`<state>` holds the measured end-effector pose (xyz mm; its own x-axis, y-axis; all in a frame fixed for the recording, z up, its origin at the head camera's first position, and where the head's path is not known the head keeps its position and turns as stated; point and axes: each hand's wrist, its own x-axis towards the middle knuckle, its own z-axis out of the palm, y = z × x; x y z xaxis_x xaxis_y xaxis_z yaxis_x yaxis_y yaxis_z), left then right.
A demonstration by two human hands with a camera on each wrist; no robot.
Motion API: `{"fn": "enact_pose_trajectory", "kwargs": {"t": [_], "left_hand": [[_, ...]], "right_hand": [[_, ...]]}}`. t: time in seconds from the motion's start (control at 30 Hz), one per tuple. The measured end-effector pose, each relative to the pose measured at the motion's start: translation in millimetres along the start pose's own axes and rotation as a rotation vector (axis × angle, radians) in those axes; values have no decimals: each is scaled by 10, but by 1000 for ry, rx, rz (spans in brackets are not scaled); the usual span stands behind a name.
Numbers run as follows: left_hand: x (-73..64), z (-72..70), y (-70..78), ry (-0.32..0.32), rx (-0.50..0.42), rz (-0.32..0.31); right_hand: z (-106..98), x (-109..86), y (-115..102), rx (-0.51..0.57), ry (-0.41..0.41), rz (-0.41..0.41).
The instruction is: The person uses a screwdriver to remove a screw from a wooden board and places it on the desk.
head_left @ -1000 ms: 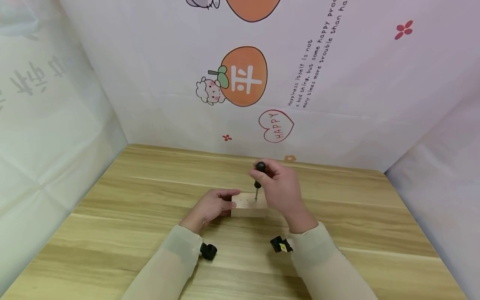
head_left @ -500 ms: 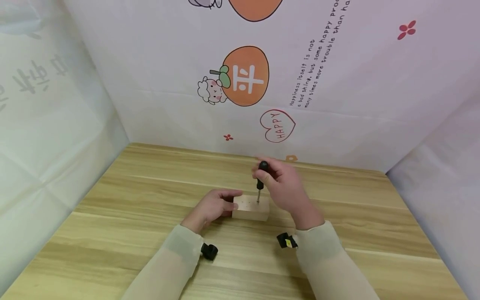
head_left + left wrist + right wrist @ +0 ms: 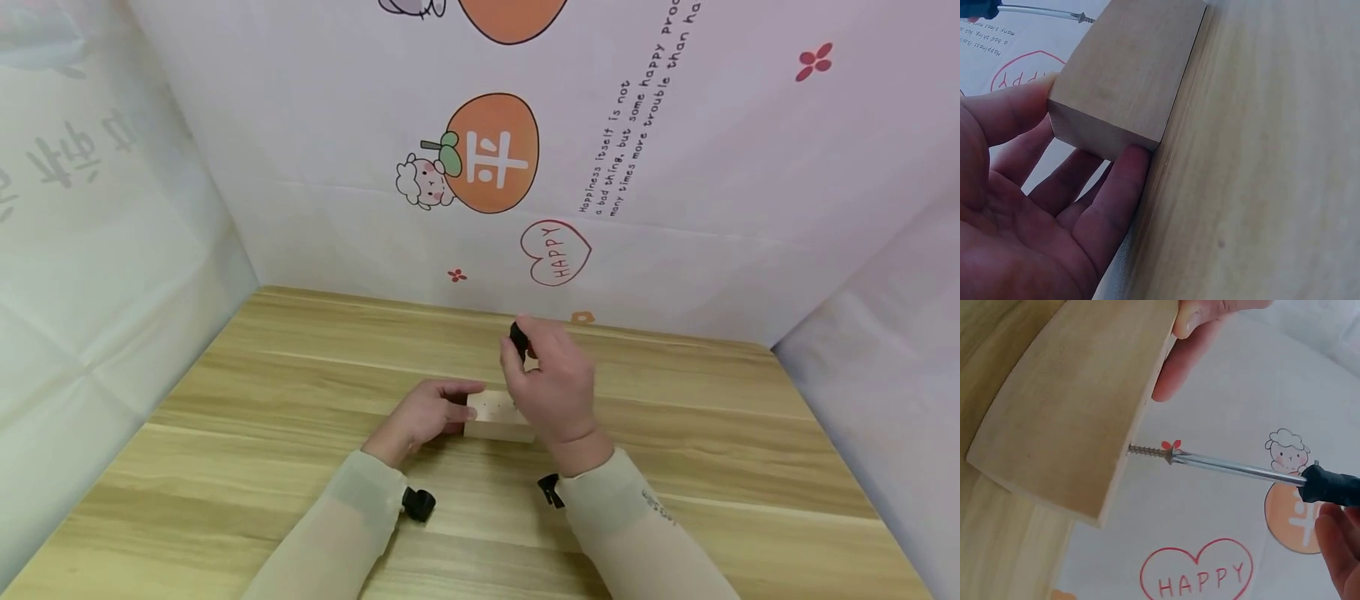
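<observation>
Standing flat on the desk (image 3: 300, 400), the wooden block (image 3: 497, 430) is positioned in front of the person, between the two arms, with its upper face exposed. A threaded screw (image 3: 1150, 451) stands upright with its tip at the upper face, toward the end farther from the left hand (image 3: 423, 411); most of the thread shows, so engagement appears shallow. Small dark marks (image 3: 491, 405) lie along the same face; their depth cannot be determined. The screwdriver (image 3: 1241, 469) seats its tip at the screw head, with its shaft nearly in line with the screw, an alignment that likely limits slipping and tilting. The left hand is bent around the block's left end, with fingers against the end face and thumb at the upper edge; this grip presumably resists rotation and leaves the working area accessible. The right hand (image 3: 553, 387) is closed partway, with bent fingers holding the black handle (image 3: 1332, 486) from above the block, a placement that suits turning. In the head view this hand covers the screw's location. Beyond the desk rises a white printed backdrop (image 3: 337, 233).
</observation>
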<state>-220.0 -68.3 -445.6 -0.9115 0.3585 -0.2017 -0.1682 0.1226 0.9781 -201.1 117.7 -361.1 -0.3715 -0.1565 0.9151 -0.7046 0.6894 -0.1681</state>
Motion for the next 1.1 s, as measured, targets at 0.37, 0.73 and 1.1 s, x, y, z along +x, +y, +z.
{"fn": "enact_pose_trajectory", "kwargs": {"t": [0.37,0.73,1.1], "left_hand": [[12,8,-4,3,11,1],[-3,-3,12,3,34,8],[15,-6,-1,5,23,-2]], "right_hand": [[-136,147,-182,271,-235,675],[-251,133,170,691,-402,640],[-143,6,144,252,-198,258]]}}
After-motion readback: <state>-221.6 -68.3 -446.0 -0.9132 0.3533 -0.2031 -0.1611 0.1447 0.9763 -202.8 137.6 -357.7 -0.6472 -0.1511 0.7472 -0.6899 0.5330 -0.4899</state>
